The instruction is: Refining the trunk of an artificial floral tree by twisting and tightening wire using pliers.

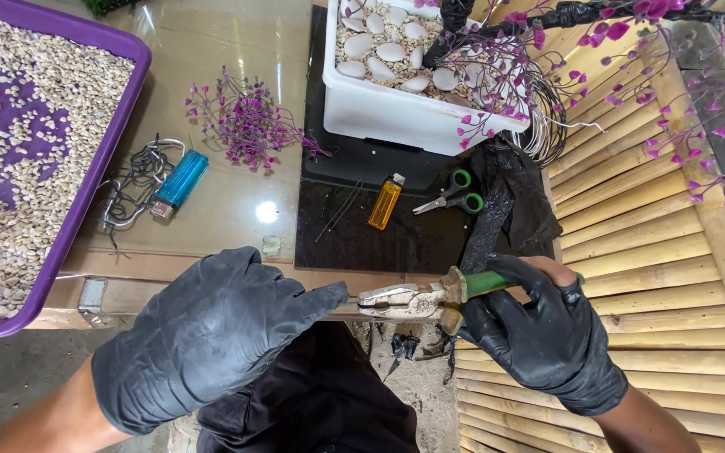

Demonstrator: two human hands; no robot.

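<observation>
Both my hands wear black gloves. My right hand point(539, 331) grips the green handles of a pair of pliers point(417, 299), whose metal jaws point left. My left hand point(211, 331) is closed just left of the jaws, pinching a thin piece that the jaws bite; the piece itself is mostly hidden by the glove. Both hands hover in front of the table's near edge, above my dark lap.
A purple tray point(115, 138) of pebbles lies at left. On the glass table lie a blue lighter point(179, 182), a coil of wire point(132, 184), a purple flower sprig point(249, 126), an orange lighter point(386, 201) and green scissors point(455, 195). A white pot point(404, 109) with stones stands behind; bamboo slats point(648, 243) at right.
</observation>
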